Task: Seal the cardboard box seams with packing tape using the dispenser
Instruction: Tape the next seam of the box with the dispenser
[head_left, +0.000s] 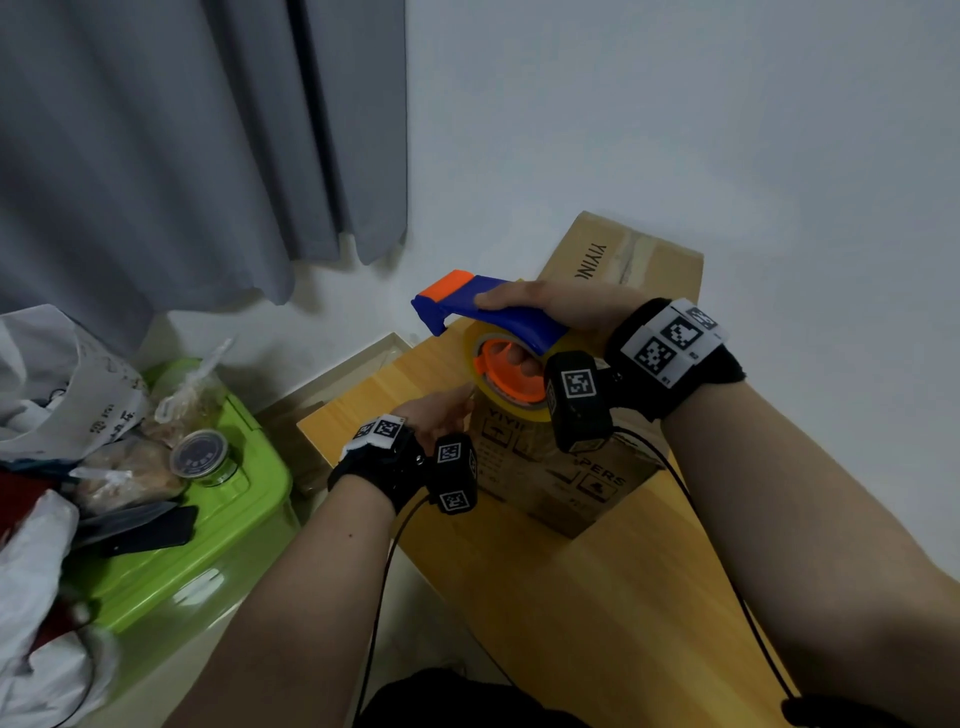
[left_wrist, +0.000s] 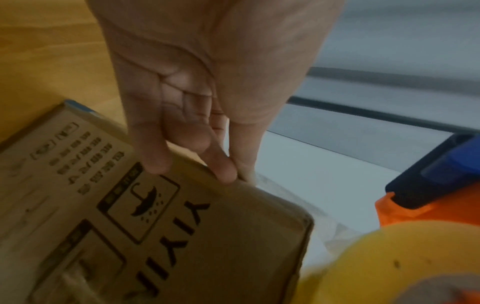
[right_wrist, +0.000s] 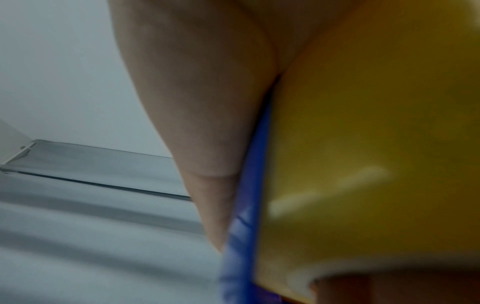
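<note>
A small printed cardboard box (head_left: 550, 483) stands on the wooden table (head_left: 623, 623). My right hand (head_left: 506, 330) grips a blue and orange tape dispenser (head_left: 488, 306) just above the box's far end, thumb on top and fingers through the core of the yellowish tape roll (head_left: 511, 374). In the left wrist view my left hand (left_wrist: 228, 174) pinches the box (left_wrist: 207, 236) at its upper edge, thumb behind and fingers in front. A clear strip seems to run from there towards the roll (left_wrist: 389, 267). The right wrist view shows only my thumb (right_wrist: 194, 123), the roll (right_wrist: 363, 144) and a blue edge.
A larger taped carton (head_left: 649, 260) lies behind, against the white wall. A green plastic bin (head_left: 208, 545) with bags, a small jar and a phone stands left of the table. A grey curtain (head_left: 156, 156) hangs at the back left. Cables trail from both wrists.
</note>
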